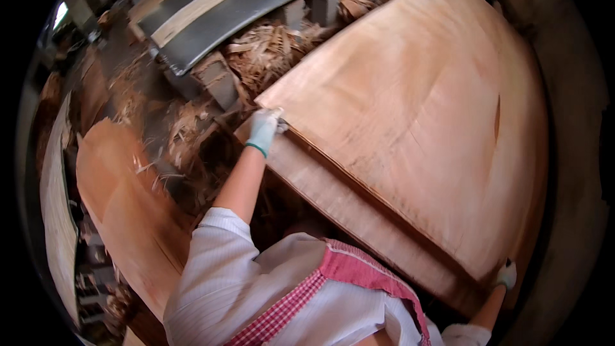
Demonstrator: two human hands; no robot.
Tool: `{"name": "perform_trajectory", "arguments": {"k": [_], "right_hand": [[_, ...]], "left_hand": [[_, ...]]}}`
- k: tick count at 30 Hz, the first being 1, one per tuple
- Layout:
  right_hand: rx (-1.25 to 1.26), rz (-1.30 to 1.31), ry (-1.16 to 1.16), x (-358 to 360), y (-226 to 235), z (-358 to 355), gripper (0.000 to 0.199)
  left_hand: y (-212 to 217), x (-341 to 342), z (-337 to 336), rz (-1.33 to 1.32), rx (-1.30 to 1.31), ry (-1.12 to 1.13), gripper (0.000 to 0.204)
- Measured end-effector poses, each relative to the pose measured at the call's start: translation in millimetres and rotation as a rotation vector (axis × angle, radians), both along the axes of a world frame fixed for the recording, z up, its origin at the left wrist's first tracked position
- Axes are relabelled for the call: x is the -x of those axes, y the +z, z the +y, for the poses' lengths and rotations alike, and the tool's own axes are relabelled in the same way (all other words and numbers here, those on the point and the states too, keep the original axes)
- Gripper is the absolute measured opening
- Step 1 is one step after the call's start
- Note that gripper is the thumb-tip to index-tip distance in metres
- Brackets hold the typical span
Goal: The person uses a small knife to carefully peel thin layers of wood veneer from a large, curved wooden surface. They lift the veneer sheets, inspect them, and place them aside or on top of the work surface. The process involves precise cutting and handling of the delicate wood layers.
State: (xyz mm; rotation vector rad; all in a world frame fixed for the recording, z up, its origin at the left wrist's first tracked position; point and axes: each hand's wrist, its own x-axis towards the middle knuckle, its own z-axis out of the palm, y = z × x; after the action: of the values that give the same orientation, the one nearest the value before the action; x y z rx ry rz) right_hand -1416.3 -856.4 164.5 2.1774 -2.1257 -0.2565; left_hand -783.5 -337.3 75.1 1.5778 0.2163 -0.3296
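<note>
A large pale wood veneer sheet [397, 109] spreads in front of me, with a dark split near its right side. My left hand [264, 127], in a pale work glove with a green cuff, is closed on the sheet's near left corner. At the near right corner my right hand [506, 274], also gloved, grips the edge; its fingers are partly hidden. Below the sheet's near edge, a lower wood panel [359, 208] juts out toward me.
A dark-topped bench [237, 9] with a pale strip stands at the far left on blocks. Wood scraps [266, 51] are heaped beside it. Another veneer sheet [122, 198] lies at my left, with a pale curved board [57, 205] beyond. A wall [570, 122] runs along the right.
</note>
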Motion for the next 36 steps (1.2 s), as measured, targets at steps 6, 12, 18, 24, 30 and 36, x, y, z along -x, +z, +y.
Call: {"name": "perform_trajectory", "arguments": {"k": [6, 12, 18, 24, 30, 36], "right_hand": [[0.053, 0.048, -0.107, -22, 8, 4, 0.039], [-0.114, 0.020, -0.267, -21, 8, -4, 0.033], [-0.220, -0.033, -0.286, -7, 1, -24, 0.034], [-0.238, -0.108, -0.244, 22, -13, -41, 0.045], [0.021, -0.227, -0.121, 21, 21, 65, 0.049], [-0.007, -0.297, -0.108, 73, 13, 110, 0.032]], "left_hand": [[-6, 1, -3, -0.192, -0.003, -0.108, 0.019], [-18, -9, -8, -0.261, -0.110, -0.106, 0.025], [-24, -9, -9, -0.272, -0.101, -0.077, 0.025], [-30, -11, -11, -0.281, -0.131, -0.124, 0.026], [11, 30, 21, -0.854, -0.526, 0.110, 0.024], [78, 165, -93, -1.019, -0.886, -0.630, 0.038]]}}
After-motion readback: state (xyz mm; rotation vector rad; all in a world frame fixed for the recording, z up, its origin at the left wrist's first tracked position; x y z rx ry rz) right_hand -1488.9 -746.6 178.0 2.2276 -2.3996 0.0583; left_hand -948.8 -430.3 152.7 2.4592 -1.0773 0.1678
